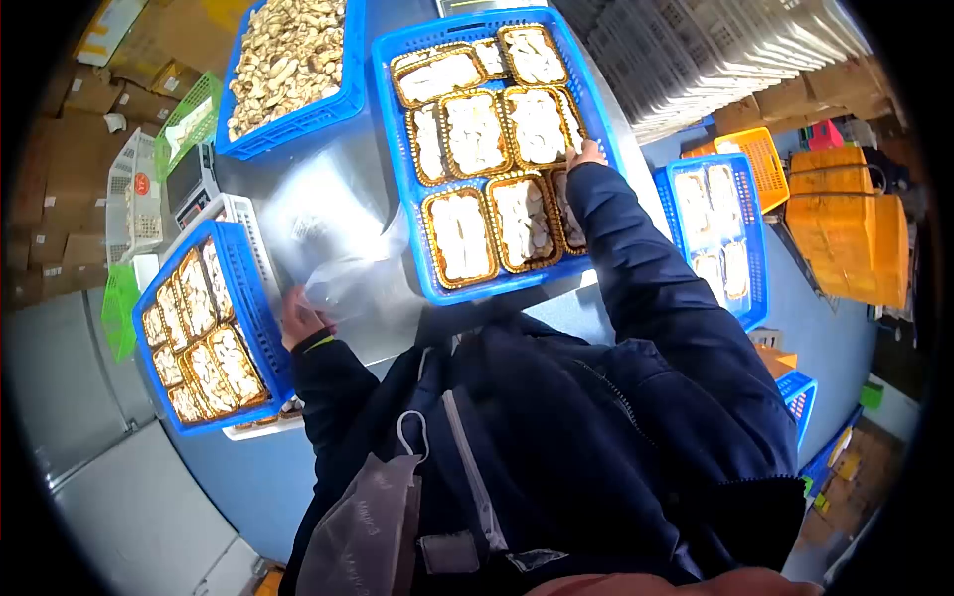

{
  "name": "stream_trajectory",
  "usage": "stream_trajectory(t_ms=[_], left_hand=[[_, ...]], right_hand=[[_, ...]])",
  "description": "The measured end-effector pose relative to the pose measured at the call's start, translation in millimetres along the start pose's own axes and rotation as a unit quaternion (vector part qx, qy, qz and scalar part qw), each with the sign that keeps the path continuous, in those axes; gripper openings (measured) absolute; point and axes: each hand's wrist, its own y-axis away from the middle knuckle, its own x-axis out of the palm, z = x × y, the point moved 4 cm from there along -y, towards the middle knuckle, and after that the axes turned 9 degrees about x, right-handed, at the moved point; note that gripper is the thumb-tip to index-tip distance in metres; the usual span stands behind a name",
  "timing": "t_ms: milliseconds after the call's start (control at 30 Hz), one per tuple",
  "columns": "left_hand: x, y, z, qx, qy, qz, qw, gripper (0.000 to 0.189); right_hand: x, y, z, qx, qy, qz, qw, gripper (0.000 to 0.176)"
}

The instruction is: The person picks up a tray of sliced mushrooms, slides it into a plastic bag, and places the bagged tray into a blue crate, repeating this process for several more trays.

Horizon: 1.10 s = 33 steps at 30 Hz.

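Note:
A blue crate [405,199] on the metal table holds several brown trays filled with pale sliced food, like the tray [477,131] near its middle. My right hand [586,154] rests at the crate's right side, its fingers bent over the edge of a tray; what they grip, if anything, is too small to tell. At the left, my left hand [301,318] is beside a clear plastic bag [348,283] and close to another blue crate [260,308] of filled trays. Its fingers are partly hidden, so its hold on the bag is unclear.
A blue crate [298,129] of loose mushroom-like pieces stands at the back left, near a scale [195,189]. To the right are another blue crate [760,238] with trays, an orange basket [765,164] and stacked white crates [715,60]. Cardboard boxes [79,189] line the left.

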Motion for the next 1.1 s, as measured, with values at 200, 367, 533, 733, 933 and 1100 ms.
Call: stream_trajectory(t_ms=[200, 367, 533, 733, 933, 1100], left_hand=[[-26, -34, -10, 0.079, 0.017, 0.005, 0.997, 0.026], [-40, -41, -44, 0.102, 0.037, -0.064, 0.992, 0.026], [-24, -37, -44, 0.024, 0.001, -0.048, 0.999, 0.029], [-1, -57, 3, 0.027, -0.006, -0.013, 1.000, 0.026], [20, -47, 8, 0.195, -0.041, -0.010, 0.980, 0.024], [30, -49, 39, 0.076, 0.321, 0.263, 0.907, 0.037]], right_hand=[[26, -34, -4, 0.015, 0.070, 0.046, 0.996, 0.031], [0, -23, -3, -0.047, 0.041, 0.022, 0.998, 0.025], [-29, -7, -19, -0.084, 0.020, 0.006, 0.996, 0.023], [-62, 47, -17, -0.146, -0.152, 0.146, 0.967, 0.021], [-98, 202, 71, -0.184, -0.247, 0.432, 0.847, 0.013], [-68, 320, 116, -0.167, -0.209, 0.676, 0.686, 0.014]])
